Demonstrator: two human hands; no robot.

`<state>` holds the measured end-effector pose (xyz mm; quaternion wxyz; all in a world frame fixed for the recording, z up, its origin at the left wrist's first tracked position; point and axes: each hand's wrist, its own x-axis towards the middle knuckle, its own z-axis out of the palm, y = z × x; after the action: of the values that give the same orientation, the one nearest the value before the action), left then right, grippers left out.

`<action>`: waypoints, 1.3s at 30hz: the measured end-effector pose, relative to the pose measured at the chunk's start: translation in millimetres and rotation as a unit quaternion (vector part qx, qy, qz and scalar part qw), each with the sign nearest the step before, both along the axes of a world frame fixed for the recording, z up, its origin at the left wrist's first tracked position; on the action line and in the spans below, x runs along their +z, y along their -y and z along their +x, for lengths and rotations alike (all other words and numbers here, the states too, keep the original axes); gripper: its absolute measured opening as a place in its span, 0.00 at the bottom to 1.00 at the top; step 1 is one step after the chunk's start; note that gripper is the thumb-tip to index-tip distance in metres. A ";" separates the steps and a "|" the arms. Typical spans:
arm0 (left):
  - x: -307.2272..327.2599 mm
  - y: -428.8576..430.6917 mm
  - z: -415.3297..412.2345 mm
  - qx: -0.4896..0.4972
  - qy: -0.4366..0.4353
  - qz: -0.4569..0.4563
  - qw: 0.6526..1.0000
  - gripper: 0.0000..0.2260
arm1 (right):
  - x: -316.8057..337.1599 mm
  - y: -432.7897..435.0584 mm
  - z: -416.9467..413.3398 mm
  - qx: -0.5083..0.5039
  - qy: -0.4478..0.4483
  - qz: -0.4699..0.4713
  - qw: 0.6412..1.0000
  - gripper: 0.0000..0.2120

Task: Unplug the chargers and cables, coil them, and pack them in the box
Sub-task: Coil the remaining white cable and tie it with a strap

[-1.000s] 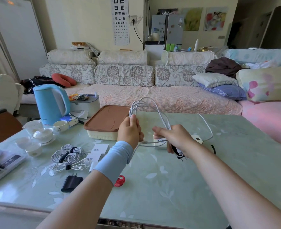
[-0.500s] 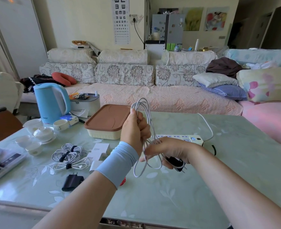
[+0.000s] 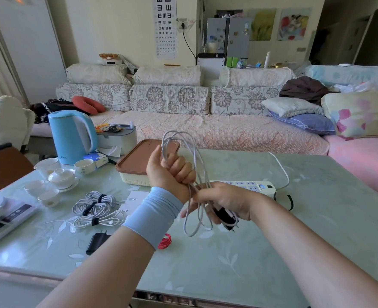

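Tied cables (image 3: 94, 205): two white bundles lie at the left of the bench (image 3: 272, 241), each cinched with a dark strap. These look coiled but are not yet packed.
Loose black charger (image 3: 98, 240): flat on the bench just below the bundles, unplugged and outside the box.
White adapters (image 3: 137, 197): flat white blocks marked with wattage lie beside the bundles and are also unpacked.
Red coil (image 3: 165, 241): a small red loop shows past the blue sleeve, partly hidden by it.
Box (image 3: 137, 165): centre left, behind the left hand. Its brown lid is on, so nothing can be seen inside.
Left hand (image 3: 170, 172): raised at the centre of the frame, fist closed round the gathered loops.
White cable (image 3: 199, 155): several loops stand above the fist and hang below it, clear of the bench, loose and untied.
Right hand (image 3: 223, 203): just right of the left wrist, curled round the held charger (image 3: 224, 216), with its fingertips among the strands.
Power strip (image 3: 250, 186): behind the right hand. No plug shows in the sockets that can be seen.
Progress: unplugging seems done and coiling is on its last cable. Tying off, opening the box and packing everything remain.
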<state>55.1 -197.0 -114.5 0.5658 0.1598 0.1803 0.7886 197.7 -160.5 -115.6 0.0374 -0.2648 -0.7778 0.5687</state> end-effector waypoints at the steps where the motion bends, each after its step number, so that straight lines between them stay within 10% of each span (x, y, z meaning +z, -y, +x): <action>1: -0.5 0.0 0.0 0.016 0.010 -0.008 1.000 0.22 | -2.6 1.9 -1.6 0.006 -0.002 -0.006 1.000 0.15; 13: 5.6 3.4 -7.2 -0.033 -0.075 -0.021 0.996 0.22 | -3.9 -10.3 1.0 -0.051 0.079 0.031 0.995 0.05; 21: 10.0 -6.8 -27.2 0.049 -0.158 -0.159 0.973 0.19 | -15.3 -27.9 13.6 -0.022 -0.051 -0.045 0.997 0.08; 23: 4.0 -6.0 -33.1 0.131 -0.384 -0.250 0.879 0.16 | -19.3 -32.3 17.2 -0.036 -0.014 -0.059 0.998 0.08; 25: -4.4 -4.3 -39.1 0.262 -0.600 -0.293 0.696 0.08 | -24.3 -36.1 21.5 -0.056 0.055 -0.017 0.997 0.08; 29: 2.7 8.2 -27.2 0.393 -0.777 -0.019 0.491 0.18 | -29.4 -39.0 21.3 -0.075 0.175 0.079 0.978 0.04; 32: 1.5 12.8 -7.7 0.234 -0.881 0.071 0.406 0.22 | -25.9 -32.7 15.5 -0.052 0.216 0.155 0.963 0.09; 35: -16.6 7.3 -0.3 -0.011 -0.937 -0.090 0.338 0.42 | -20.2 -28.4 14.2 -0.025 0.197 0.170 0.965 0.09; 39: -28.4 -1.6 -3.7 -0.096 -0.870 -0.198 0.442 0.17 | -19.8 -35.5 20.8 -0.063 0.157 0.181 0.969 0.16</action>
<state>51.4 -195.5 -142.9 0.2008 0.6615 0.7127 0.1189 218.5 -125.1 -135.3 -0.0019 -0.3881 -0.8456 0.3664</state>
